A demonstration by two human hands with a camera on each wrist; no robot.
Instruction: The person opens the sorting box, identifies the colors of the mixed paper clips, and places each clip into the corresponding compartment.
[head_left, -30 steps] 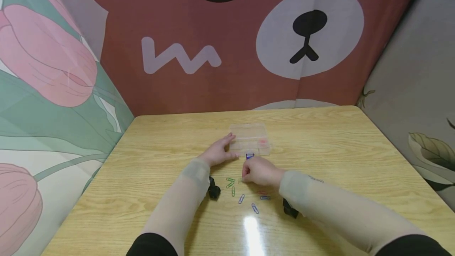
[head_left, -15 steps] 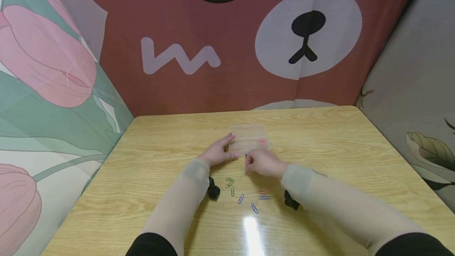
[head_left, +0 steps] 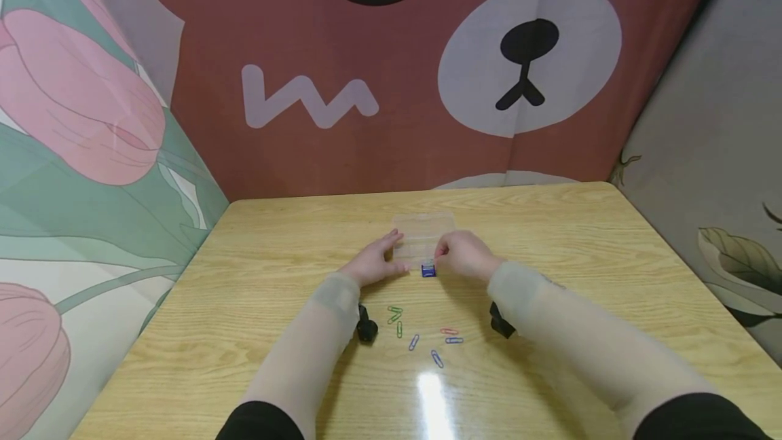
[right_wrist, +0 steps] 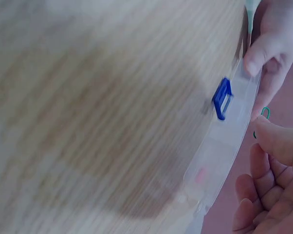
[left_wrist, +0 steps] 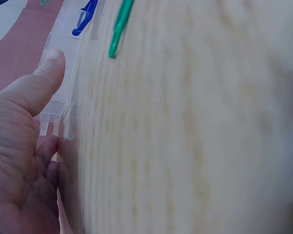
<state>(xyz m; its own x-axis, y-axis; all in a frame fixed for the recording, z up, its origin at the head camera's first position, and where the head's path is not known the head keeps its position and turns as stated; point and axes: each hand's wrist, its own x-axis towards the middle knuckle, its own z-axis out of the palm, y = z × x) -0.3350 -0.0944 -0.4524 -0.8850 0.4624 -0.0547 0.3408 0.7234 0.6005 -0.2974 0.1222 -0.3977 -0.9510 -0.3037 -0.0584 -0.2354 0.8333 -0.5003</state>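
My right hand is over the front right of a clear plastic box. Between thumb and finger it pinches a green paper clip, seen best in the right wrist view. My left hand holds the box's left end, thumb along the front side and fingers around toward the back. A blue latch hangs at the middle of the box's front edge. Through the clear plastic, a small pink-red patch shows in the right wrist view.
Loose paper clips lie on the wooden table in front of the box: several green clips, a red clip and several blue clips. Printed cloth hangs behind the table.
My right hand has picked a green paper clip off the table and carried it forward, up over the box, uncovering the blue latch. My left hand has stayed at the box's left end.
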